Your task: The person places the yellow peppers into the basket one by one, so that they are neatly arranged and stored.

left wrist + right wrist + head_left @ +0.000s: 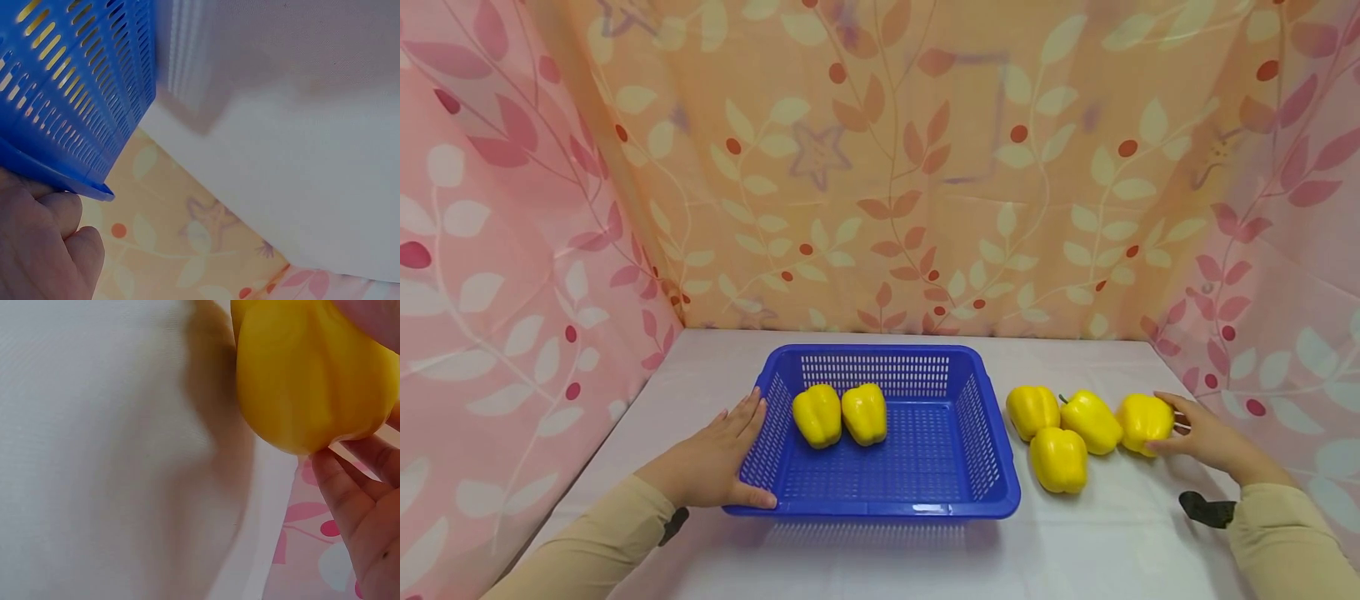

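My left hand (711,458) rests on the left side of a blue plastic basket (880,510), its thumb lying along the near rim. In the left wrist view the fingers (59,215) are at the rim, beside the slotted wall. To the far right, my right hand (1206,437) holds a yellow bell pepper (1145,423) between thumb and fingers. The right wrist view shows the fingertips (325,465) against the bottom of this pepper (306,375). Inside the basket lie two more yellow peppers, one on the left (817,416) and one beside it (865,414).
Between the basket and my right hand are three other yellow peppers: one at the back (1032,412), one with a green stem (1092,422), and one in front (1058,460). A white cloth (1075,542) covers the table. Patterned curtains (887,167) stand behind and at both sides.
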The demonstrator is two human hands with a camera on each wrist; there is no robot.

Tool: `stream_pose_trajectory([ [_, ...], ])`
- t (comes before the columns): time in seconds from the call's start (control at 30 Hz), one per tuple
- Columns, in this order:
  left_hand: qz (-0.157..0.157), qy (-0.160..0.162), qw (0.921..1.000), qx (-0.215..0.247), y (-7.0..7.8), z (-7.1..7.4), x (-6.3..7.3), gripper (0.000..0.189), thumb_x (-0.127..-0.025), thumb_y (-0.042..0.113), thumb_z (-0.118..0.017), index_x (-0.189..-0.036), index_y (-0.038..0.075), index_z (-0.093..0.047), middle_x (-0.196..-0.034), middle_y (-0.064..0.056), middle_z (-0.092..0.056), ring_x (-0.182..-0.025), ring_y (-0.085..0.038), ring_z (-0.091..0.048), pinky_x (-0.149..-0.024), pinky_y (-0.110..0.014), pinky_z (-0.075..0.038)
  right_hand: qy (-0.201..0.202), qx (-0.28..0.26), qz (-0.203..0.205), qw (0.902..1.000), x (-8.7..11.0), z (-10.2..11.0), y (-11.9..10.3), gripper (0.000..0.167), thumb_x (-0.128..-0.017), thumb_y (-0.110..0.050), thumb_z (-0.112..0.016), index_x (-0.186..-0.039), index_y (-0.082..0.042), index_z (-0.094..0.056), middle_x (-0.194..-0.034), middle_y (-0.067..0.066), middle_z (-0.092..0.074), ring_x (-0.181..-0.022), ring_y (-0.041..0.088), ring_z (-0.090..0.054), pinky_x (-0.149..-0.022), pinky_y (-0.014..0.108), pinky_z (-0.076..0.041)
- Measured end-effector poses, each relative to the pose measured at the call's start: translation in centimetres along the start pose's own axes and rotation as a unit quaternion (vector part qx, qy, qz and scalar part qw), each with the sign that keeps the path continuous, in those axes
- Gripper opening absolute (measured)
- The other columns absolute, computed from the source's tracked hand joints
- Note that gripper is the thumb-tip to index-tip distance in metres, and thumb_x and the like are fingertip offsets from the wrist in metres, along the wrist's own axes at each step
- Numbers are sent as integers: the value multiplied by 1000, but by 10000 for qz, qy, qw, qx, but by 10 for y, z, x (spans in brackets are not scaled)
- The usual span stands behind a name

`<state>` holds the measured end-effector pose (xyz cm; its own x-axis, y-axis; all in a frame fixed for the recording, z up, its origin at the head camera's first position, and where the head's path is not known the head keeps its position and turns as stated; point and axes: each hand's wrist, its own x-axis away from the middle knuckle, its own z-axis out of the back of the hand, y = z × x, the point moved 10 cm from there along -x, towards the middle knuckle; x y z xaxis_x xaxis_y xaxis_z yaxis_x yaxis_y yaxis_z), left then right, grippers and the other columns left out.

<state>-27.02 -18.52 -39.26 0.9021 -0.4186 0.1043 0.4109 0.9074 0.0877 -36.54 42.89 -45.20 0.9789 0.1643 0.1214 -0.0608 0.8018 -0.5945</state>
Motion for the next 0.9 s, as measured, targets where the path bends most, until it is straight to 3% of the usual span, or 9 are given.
stream_pose_trajectory([
  [0.53,-35,-31,10000,-6,1,2,1,128,-59,85,-44,-143,-7,-12,-150,-23,-4,-137,-38,-9,-108,-54,-15,78,126,30,9999,2,24,-16,98,-78,-37,-70,-142,7,-10,-132,39,-24,-111,55,-33,-83,57,-44],
  [0.9,-72,-16,10000,-19,2,3,1,128,-60,85,-44,-143,-7,-13,-150,-24,-5,-137,-38,-10,-108,-55,-15,105,290,309,9990,-4,35,-46,98,-78,-38,-70,-142,7,-12,-133,38,-26,-114,55,-34,-86,54,-43],
])
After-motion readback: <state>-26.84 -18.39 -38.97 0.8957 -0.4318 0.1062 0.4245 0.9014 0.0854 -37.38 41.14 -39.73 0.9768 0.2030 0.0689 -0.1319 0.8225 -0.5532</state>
